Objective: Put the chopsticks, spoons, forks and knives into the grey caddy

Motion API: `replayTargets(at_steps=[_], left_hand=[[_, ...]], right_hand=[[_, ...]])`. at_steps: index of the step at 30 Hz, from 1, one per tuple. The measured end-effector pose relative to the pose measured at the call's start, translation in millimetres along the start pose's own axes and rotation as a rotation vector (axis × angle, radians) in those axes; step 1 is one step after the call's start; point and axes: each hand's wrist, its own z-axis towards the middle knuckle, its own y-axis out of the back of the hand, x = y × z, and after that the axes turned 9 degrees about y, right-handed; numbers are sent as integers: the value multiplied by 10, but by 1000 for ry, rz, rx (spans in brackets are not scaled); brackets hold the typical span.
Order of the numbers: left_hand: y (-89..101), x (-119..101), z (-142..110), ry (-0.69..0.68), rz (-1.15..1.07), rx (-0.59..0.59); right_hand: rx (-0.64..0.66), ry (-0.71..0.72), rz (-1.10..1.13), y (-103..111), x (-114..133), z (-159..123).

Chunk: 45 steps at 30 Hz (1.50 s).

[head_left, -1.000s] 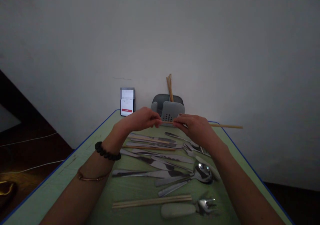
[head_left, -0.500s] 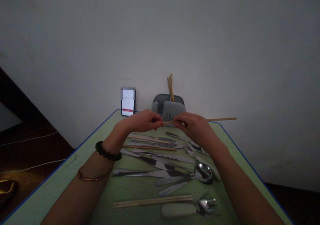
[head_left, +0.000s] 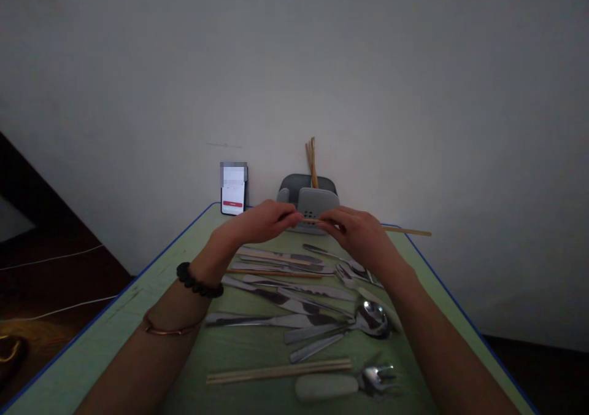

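A wooden chopstick runs roughly level through both hands, in front of the grey utensil holder. My left hand pinches its left end between thumb and fingers. Farther along, my right hand is closed around it, and the stick's other end sticks out to the right, tilted slightly down. Whether it is one chopstick or a pair is hard to make out. Several chopsticks stand upright in the holder. Below the hands lie table knives, a large spoon and a fork with a pale thick handle.
A lit phone leans against the white wall at the back left. More chopsticks lie near the front of the green table, which has a blue edge. White cables hang at the left.
The right end of the held chopstick has dipped, and its left end has risen slightly. Both hands keep their hold. The whole view has shifted a little.
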Motion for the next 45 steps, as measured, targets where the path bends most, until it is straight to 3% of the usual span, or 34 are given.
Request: replayTargets(at_steps=[13, 20, 26, 30, 34, 40, 45], left_hand=[[12, -45, -7, 2, -1, 48], [14, 2, -10, 33, -9, -20], [2, 62, 15, 58, -4, -107], [-22, 59, 35, 40, -4, -63], [-67, 110, 52, 74, 23, 38], [-156, 239, 72, 137, 101, 146], [-162, 258, 78, 126, 70, 134]], right_hand=[[68, 42, 53, 7, 10, 2], [36, -58, 146, 20, -90, -17], [-160, -176, 369, 62, -118, 5], [-324, -176, 490, 174, -114, 153], [-575, -162, 604, 364, -260, 431], [-883, -113, 513, 580, -535, 877], [-913, -119, 431, 456, -657, 1061]])
